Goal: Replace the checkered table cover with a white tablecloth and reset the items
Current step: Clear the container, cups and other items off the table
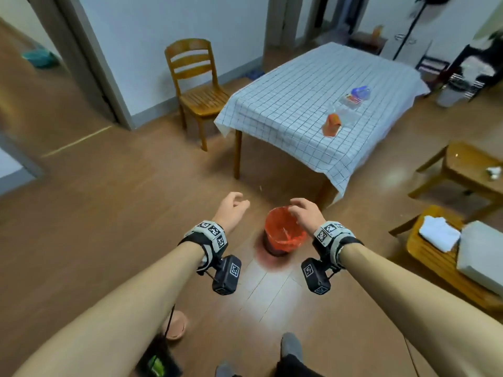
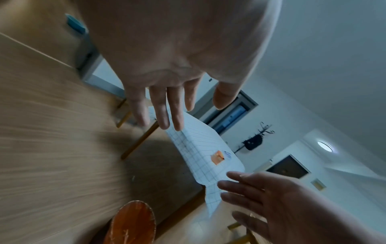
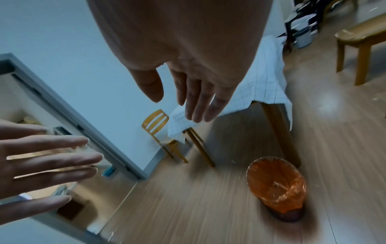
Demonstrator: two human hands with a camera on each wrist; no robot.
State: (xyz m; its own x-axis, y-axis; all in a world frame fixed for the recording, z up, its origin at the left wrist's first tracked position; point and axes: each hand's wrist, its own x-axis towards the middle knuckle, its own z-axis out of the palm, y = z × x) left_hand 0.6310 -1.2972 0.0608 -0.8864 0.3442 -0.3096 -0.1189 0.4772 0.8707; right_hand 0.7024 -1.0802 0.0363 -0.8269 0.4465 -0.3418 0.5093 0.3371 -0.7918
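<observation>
The checkered table cover lies spread over the wooden table ahead and to my right, white with a thin dark grid, its edges hanging over the sides and its near corner drooping toward the floor. On it sit an orange carton, a clear container just behind it, and a blue-lidded box farther back, all near the right side. My left hand and my right hand are both out in front of me in the air, holding nothing, fingers loose and slightly spread; the wrist views show them nearly straight. A bin lined with an orange bag stands on the floor just beneath my right hand, between me and the table's near corner. A wooden chair stands beside the table's left end. On a low wooden bench at my right lies a folded white cloth next to a pale flat cushion.
</observation>
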